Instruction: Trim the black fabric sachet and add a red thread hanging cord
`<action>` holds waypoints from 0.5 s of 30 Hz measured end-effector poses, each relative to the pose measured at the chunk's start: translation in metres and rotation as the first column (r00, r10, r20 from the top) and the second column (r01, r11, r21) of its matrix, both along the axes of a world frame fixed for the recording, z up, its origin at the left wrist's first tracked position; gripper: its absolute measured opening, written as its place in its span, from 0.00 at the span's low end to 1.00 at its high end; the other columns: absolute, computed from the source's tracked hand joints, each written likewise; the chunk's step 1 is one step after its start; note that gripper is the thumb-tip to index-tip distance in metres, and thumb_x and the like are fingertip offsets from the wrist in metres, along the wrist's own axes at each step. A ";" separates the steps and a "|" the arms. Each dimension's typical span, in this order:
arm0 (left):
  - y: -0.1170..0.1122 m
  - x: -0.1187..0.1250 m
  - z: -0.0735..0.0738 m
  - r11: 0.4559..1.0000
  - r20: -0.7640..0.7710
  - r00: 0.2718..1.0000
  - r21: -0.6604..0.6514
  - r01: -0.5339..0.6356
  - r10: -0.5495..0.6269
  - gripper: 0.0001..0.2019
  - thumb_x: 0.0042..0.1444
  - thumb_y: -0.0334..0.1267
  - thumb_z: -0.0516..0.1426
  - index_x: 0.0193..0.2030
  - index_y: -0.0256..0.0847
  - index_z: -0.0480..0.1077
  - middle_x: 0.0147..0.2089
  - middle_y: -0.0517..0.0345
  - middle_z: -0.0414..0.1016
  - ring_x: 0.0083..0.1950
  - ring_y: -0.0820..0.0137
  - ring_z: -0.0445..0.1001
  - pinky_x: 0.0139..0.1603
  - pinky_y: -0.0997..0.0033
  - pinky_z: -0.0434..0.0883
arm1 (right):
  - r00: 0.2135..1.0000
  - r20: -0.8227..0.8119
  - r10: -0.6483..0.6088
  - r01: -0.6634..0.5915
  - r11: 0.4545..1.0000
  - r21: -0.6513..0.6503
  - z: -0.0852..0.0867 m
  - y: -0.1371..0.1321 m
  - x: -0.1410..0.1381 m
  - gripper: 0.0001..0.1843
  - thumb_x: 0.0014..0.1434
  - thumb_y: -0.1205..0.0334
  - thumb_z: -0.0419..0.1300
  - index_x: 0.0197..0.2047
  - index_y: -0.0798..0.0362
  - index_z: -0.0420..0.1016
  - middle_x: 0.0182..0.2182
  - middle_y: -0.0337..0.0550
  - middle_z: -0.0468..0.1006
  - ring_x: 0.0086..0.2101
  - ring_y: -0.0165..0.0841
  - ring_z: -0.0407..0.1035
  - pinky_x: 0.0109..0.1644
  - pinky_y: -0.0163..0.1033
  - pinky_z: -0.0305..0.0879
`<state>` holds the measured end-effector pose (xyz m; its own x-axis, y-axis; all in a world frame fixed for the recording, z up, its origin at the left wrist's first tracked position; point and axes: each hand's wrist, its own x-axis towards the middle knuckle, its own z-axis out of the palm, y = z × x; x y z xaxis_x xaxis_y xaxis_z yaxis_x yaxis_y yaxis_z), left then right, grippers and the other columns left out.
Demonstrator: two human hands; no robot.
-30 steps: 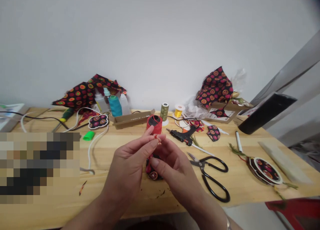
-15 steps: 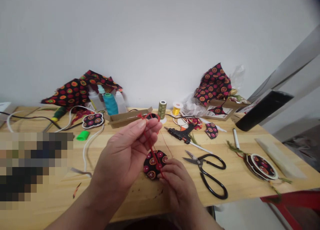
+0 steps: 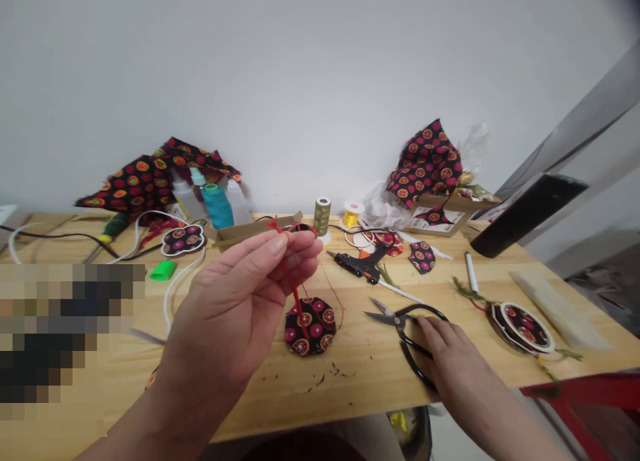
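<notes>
Raised over the middle of the table, my left hand [image 3: 235, 307] pinches red thread [image 3: 294, 281] between thumb and fingertips. A small knotted tuft sticks up above the pinch, and strands hang down below it. Under them lies a round dark piece of fabric [image 3: 311, 327] with a red and orange circle print. My right hand [image 3: 450, 354] is on the black handles of the scissors [image 3: 400, 319], its fingers curled over the loops and partly covering them. The scissors still lie on the table, blades slightly apart, pointing left.
Behind are a glue gun [image 3: 363, 261], an olive thread spool [image 3: 323, 215], a yellow spool [image 3: 352, 214] and a teal thread cone [image 3: 219, 206]. At right lie a white pen [image 3: 471, 272] and a round fabric-covered ornament [image 3: 523, 327]. A green cap [image 3: 163, 270] sits at left.
My right hand has let go of the red thread by the fabric piece and moved right onto the scissors' handles. My left hand keeps its pinch, slightly further left.
</notes>
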<state>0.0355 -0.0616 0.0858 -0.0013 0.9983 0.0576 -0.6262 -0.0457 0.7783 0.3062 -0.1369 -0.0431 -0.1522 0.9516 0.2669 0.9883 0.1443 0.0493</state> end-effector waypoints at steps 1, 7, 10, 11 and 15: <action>0.000 0.000 0.000 1.000 -0.004 1.000 0.001 -0.003 0.003 0.06 0.52 0.31 0.60 0.28 0.37 0.78 0.31 0.57 0.82 0.35 0.69 0.79 0.38 0.74 0.77 | 1.000 -0.007 -0.005 0.005 1.000 -0.020 0.002 0.001 0.000 0.27 0.44 0.74 0.50 0.49 0.61 0.71 0.44 0.59 0.75 0.43 0.47 0.69 0.46 0.52 0.70; -0.002 -0.002 0.000 1.000 -0.003 1.000 0.005 -0.008 0.008 0.05 0.52 0.30 0.60 0.29 0.36 0.79 0.31 0.56 0.82 0.35 0.69 0.79 0.38 0.75 0.77 | 0.986 -0.165 0.026 -0.050 0.989 -0.142 0.028 -0.006 -0.003 0.24 0.45 0.71 0.52 0.48 0.58 0.68 0.45 0.56 0.70 0.44 0.44 0.67 0.49 0.50 0.67; -0.002 -0.003 0.000 1.000 0.000 1.000 0.015 -0.001 0.001 0.06 0.52 0.30 0.59 0.29 0.36 0.79 0.31 0.56 0.82 0.35 0.69 0.79 0.39 0.74 0.77 | 0.967 -0.249 0.054 -0.106 0.974 -0.202 0.043 -0.012 -0.011 0.23 0.46 0.69 0.54 0.49 0.53 0.65 0.46 0.52 0.68 0.46 0.42 0.66 0.49 0.48 0.67; -0.002 -0.003 0.000 1.000 0.000 1.000 0.014 0.002 -0.002 0.06 0.53 0.30 0.59 0.29 0.36 0.78 0.31 0.56 0.82 0.35 0.69 0.79 0.39 0.74 0.78 | 0.961 -0.269 0.069 -0.126 0.972 -0.201 0.048 -0.012 -0.016 0.24 0.46 0.69 0.54 0.49 0.52 0.64 0.46 0.51 0.68 0.46 0.42 0.65 0.49 0.48 0.66; -0.004 -0.002 0.001 1.000 -0.006 1.000 0.015 0.002 -0.002 0.06 0.53 0.30 0.59 0.29 0.36 0.78 0.31 0.56 0.82 0.36 0.69 0.79 0.39 0.74 0.78 | 0.935 -0.327 0.135 -0.205 0.960 -0.190 0.060 -0.001 -0.043 0.18 0.48 0.64 0.57 0.45 0.52 0.65 0.43 0.50 0.70 0.44 0.43 0.65 0.48 0.49 0.66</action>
<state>0.0339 -0.0654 0.0866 0.0013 0.9973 0.0730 -0.6215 -0.0564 0.7813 0.2635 -0.1381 0.0174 -0.2602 0.9586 0.1158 0.9091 0.2836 -0.3052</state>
